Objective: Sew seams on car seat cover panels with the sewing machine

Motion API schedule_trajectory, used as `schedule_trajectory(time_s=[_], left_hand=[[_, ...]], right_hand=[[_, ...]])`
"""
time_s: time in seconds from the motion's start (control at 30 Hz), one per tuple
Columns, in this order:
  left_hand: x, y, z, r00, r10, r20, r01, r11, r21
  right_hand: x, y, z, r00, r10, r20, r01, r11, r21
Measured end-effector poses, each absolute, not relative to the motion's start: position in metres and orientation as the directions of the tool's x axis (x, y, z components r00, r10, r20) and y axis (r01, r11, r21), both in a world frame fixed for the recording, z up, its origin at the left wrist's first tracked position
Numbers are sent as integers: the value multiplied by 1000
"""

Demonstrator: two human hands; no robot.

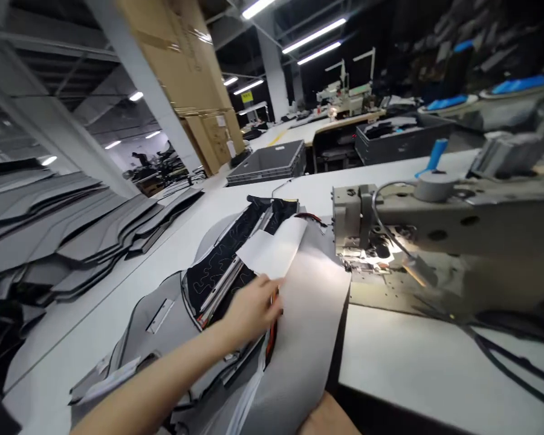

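Note:
A large grey fabric cover (304,314), with black stitched panels (222,266) and orange-edged seams, lies spread beside the sewing machine (367,235). Across its middle is a white sheet-like piece (272,248). My left hand (251,308) is closed at the orange-edged seam, right below the white piece, with its fingers bent onto the cover's edge. At the bottom of the view, my right hand (329,417) is by the cover's near edge; its fingers are hidden by the fabric. The cover's right edge reaches the machine's lit needle area.
Stacked grey fabric pieces (81,223) stand along the left. Behind the white table (390,347) are a grey crate (272,160) and a filled dark crate (399,136). Black cables (508,356) run across the table at right. Tall cardboard (176,66) rises at the back.

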State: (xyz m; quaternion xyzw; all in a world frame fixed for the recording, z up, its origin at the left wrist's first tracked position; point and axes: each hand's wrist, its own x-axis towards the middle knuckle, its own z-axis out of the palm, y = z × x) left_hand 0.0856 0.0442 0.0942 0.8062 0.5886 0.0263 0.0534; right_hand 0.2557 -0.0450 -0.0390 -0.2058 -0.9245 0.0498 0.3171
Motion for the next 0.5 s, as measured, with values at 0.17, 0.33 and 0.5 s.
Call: schedule_trajectory(time_s=[0.17,0.33,0.5], left_hand=[[184,39,74,469,701,-537,880,-422,217],[189,65,49,347,720,-602,918,-393,59],[188,71,50,315,704,-637,914,-407,2]], right_hand=[[262,-40,-53,-643,507,575,404,861,-308],[273,-22,-54,-548,527,650,423,845,-328],[262,-22,-59,-421,480,770,384,863,-327]])
